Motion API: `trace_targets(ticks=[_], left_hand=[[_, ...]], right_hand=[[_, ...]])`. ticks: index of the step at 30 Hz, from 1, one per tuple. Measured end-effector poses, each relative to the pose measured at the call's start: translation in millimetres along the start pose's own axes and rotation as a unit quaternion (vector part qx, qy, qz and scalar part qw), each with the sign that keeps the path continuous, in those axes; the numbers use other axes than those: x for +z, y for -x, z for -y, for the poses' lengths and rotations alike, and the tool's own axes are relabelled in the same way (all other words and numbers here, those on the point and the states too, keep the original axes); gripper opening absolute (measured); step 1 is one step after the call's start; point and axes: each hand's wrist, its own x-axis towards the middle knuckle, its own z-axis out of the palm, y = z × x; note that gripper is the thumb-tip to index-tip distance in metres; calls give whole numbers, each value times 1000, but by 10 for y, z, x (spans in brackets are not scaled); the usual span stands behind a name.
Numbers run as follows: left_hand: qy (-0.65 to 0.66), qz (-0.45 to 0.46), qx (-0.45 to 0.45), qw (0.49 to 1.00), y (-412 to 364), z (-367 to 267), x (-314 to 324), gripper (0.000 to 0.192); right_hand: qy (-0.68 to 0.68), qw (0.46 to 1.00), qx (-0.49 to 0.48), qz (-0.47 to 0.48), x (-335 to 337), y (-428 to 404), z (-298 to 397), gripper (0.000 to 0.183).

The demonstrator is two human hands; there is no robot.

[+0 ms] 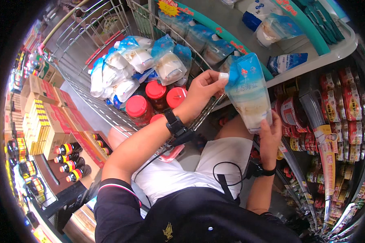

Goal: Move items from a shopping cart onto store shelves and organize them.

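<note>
My left hand (207,88) pinches the white cap at the upper corner of a blue and clear plastic spouted pouch (246,91). The lower end rests in the fingers of my right hand (269,130), its thumb pressed on the front. The pouch bears writing and is tilted, its pale contents sagging to the bottom. Just left of my hands stands a wire shopping cart (88,100). A heap of similar blue and white pouches (121,63) fills its far part. Nearer to me in the cart are several jars with red lids (137,106).
A pale display shelf (319,65) with a green edge strip holds more pouches (276,30) ahead right. Racks of packaged jars and tubs (354,103) line my right. Cardboard boxes (48,115) and dark bottles (74,164) stand at left. A cable (228,164) loops over my lap.
</note>
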Motion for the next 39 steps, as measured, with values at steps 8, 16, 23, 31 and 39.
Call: trace_targets(ticks=[8,16,23,31,39], left_hand=[[90,-24,-23,995,-24,-25,-37,21],[165,11,-64,984,-67,-12,-141,21],[88,69,-81,990,-41,36,-106,24],[8,39,-71,997,-148,72,-225,42],[-34,4,-35,999,-108,157,-176,53]], right_hand=[[-141,982,91,82,249,151,-306,47],[-275,934,164,160,595,352,-126,54],[-208,953,162,150,761,529,-302,56],[-198,951,178,154,655,488,88,59],[-195,966,105,137,540,428,170,71]])
